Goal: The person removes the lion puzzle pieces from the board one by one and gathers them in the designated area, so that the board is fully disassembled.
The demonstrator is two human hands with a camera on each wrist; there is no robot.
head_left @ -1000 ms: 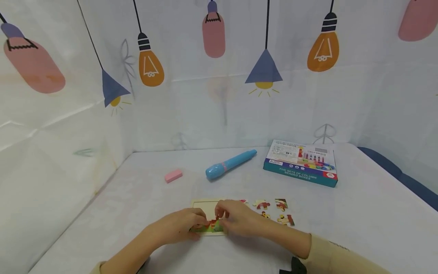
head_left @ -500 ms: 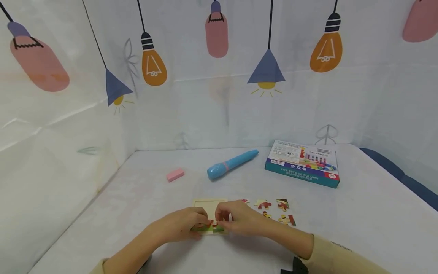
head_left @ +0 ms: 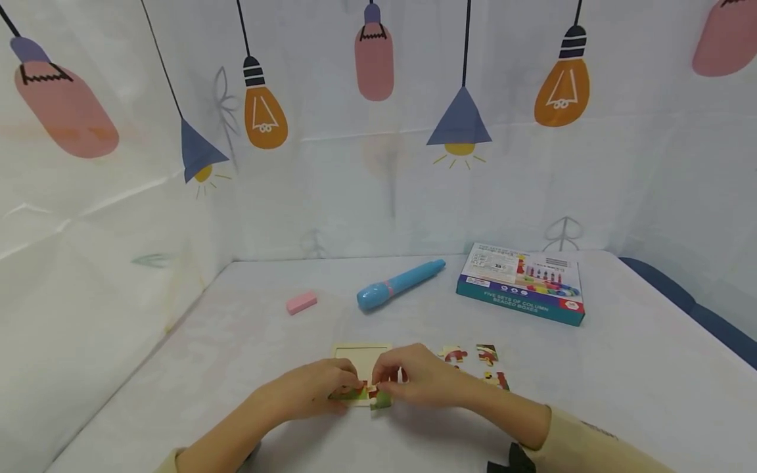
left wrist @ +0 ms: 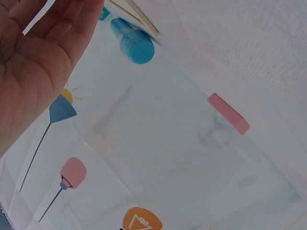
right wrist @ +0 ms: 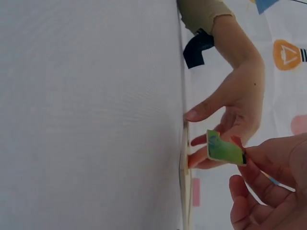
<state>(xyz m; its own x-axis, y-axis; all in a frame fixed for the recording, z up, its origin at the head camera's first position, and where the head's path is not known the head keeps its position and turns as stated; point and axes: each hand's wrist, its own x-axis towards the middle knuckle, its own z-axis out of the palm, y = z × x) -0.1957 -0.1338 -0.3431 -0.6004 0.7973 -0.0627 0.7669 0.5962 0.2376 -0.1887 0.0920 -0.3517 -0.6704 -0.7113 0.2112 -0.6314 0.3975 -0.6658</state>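
Observation:
My right hand (head_left: pixel 420 378) pinches a green and red jigsaw puzzle piece (head_left: pixel 381 399) between thumb and fingertip. In the right wrist view this piece (right wrist: pixel 224 149) is tilted and apart from the thin wooden puzzle tray (right wrist: pixel 186 167). My left hand (head_left: pixel 310 389) rests at the left of the puzzle tray (head_left: pixel 362 353), thumb by its near edge and fingertips on its face. Green and red pieces (head_left: pixel 355 394) lie in the tray's near part, partly under the left fingers. The far part shows pale bare wood. Only the left palm (left wrist: pixel 38 62) shows in the left wrist view.
Several loose puzzle pieces (head_left: pixel 487 355) lie right of the tray, some behind the right hand. Farther back are a pink block (head_left: pixel 301 303), a blue microphone-shaped object (head_left: pixel 401 284) and a flat box (head_left: pixel 520 282). A patterned cloth (head_left: pixel 355 184) hangs behind the table.
The right hand has raised the puzzle piece out of the tray and drawn it slightly nearer, so it now overlaps the tray's front edge. The left hand has stayed in place.

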